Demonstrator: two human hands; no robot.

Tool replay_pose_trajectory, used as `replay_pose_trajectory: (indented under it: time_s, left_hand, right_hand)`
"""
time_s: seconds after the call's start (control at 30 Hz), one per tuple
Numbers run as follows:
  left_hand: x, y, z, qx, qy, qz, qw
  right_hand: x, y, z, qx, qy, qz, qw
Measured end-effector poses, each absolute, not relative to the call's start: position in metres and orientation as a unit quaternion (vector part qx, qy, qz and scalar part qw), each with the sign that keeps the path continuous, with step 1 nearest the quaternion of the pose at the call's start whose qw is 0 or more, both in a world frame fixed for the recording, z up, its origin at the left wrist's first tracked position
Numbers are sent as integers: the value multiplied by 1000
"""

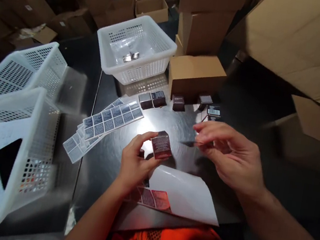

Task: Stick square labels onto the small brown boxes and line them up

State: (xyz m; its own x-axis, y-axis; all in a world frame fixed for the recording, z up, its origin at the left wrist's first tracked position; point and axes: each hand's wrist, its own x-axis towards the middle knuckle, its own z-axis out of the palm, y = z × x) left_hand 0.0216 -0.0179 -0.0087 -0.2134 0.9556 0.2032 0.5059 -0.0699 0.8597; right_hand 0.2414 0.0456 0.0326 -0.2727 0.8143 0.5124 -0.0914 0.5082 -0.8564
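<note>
Pinched between the fingers (145, 138) of the left hand (134, 160), a small dark carton (161, 145) was held just above the counter (106, 160). A thin, blurred strip, seemingly a label (188, 143), was nipped by the narrowed fingers of the right hand (228, 154) just beside it. The carton would best be kept steady and square while the label was laid flat on one face. Barcode label sheets (108, 122) and a peeled backing sheet (184, 196) were spread on the shiny counter, with more dark cartons (152, 99) behind, white perforated baskets (136, 48) to the left and centre, and stacked cardboard boxes (195, 75) beyond.
</note>
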Motion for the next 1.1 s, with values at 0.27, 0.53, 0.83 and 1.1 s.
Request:
replay_pose_trajectory:
  time_s: [0.27,0.53,0.83,1.1]
  left_hand:
    - [23,-23,-13,661,592,421,187]
    - [27,-27,-13,675,589,413,164]
    - [27,-28,-13,674,589,416,159]
    - [27,-29,-14,668,602,406,160]
  right_hand:
    - [228,39,25,-373,-561,636,376]
    - [218,36,29,-405,-494,675,369]
    - [218,35,27,-405,-484,679,375]
    - [216,34,25,-403,-490,676,375]
